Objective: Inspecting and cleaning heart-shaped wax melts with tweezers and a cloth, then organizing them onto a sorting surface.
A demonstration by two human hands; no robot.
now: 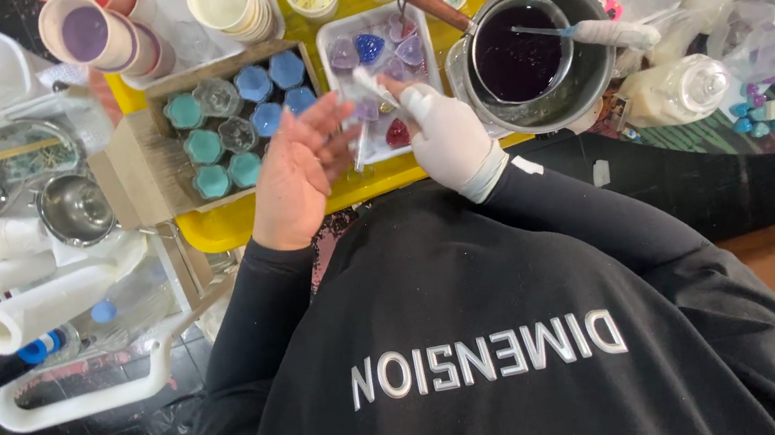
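I saw a smooth white rubbery glove (445, 134) on the right hand; the left hand (296, 175) was bare. The pot (541, 54) looked like dull grey metal, its handle (428, 2) wooden. The yellow tray (227, 225) was glossy plastic, the box (142, 161) rough cardboard, the sleeves (569, 212) matt black cloth.

A brown cardboard box (146, 150) of blue and teal pieces sits left; clear bags (755, 25), perhaps packaging, lie right.

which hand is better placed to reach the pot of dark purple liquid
Probably the right hand, the white-gloved one: it is right beside the pot. The bare left hand sits further away, nearer the box of blue and teal pieces.
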